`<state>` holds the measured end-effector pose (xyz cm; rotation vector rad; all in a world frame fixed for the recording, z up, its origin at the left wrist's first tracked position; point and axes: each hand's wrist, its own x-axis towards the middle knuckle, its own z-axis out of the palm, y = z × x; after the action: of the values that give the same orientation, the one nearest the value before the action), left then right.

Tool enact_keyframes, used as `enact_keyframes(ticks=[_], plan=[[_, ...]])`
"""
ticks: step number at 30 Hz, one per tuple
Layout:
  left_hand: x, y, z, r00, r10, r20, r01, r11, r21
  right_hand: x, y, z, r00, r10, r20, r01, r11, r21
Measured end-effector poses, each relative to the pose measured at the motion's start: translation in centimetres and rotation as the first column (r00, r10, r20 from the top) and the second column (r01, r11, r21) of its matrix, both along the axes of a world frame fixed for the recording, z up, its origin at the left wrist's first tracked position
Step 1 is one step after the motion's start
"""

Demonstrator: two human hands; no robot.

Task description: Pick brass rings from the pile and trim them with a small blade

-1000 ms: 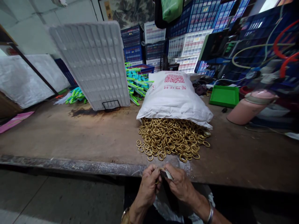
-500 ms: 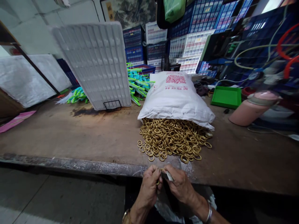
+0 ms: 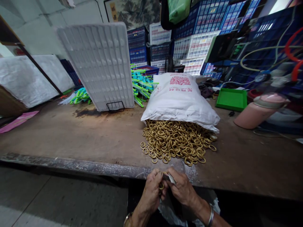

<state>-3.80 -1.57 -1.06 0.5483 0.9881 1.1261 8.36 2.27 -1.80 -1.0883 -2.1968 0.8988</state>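
Observation:
Both my hands meet just below the near edge of the worn brown table [image 3: 71, 138]. My left hand [image 3: 151, 190] is closed, pinching a brass ring [image 3: 161, 186] between its fingers. My right hand [image 3: 182, 189] is closed on a small flat silvery piece [image 3: 170, 178] held against the ring. A heap of brass rings [image 3: 176, 141] spills from the mouth of a white woven sack [image 3: 181, 97] lying on the table right in front of my hands.
A white moulded tray [image 3: 101, 63] leans upright at the back left, with green and blue plastic hangers [image 3: 142, 86] behind it. A green tray [image 3: 232, 99] and a pink flask [image 3: 260, 110] lie right. Stacked blue and white crates [image 3: 189, 44] line the back wall.
My hands have stayed together at the table edge, with small finger movements on the ring. The view has shifted slightly; nothing on the table has moved.

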Motion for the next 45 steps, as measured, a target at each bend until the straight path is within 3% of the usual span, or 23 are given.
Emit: enact_keyframes(ticks=[10, 26, 37, 45], plan=[[-0.2, 0.3, -0.5, 0.997, 0.023, 0.073, -0.019, 0.999, -0.046, -0.2, 0.6, -0.3, 0.999, -0.054, 0.004, 0.054, 0.998, -0.028], [-0.6, 0.2, -0.1, 0.984, 0.102, 0.148, -0.086, 0.99, -0.115, -0.5, 1.0, -0.7, 0.987, -0.158, 0.044, 0.156, 0.987, 0.035], [-0.6, 0.6, -0.4, 0.956, 0.157, 0.248, -0.127, 0.983, -0.132, -0.2, 1.4, 0.3, 0.984, -0.167, -0.066, 0.16, 0.982, -0.1], [-0.4, 0.3, -0.2, 0.98, 0.14, 0.139, -0.135, 0.99, -0.04, 0.1, 1.4, 0.6, 0.994, -0.108, -0.036, 0.101, 0.983, -0.152]])
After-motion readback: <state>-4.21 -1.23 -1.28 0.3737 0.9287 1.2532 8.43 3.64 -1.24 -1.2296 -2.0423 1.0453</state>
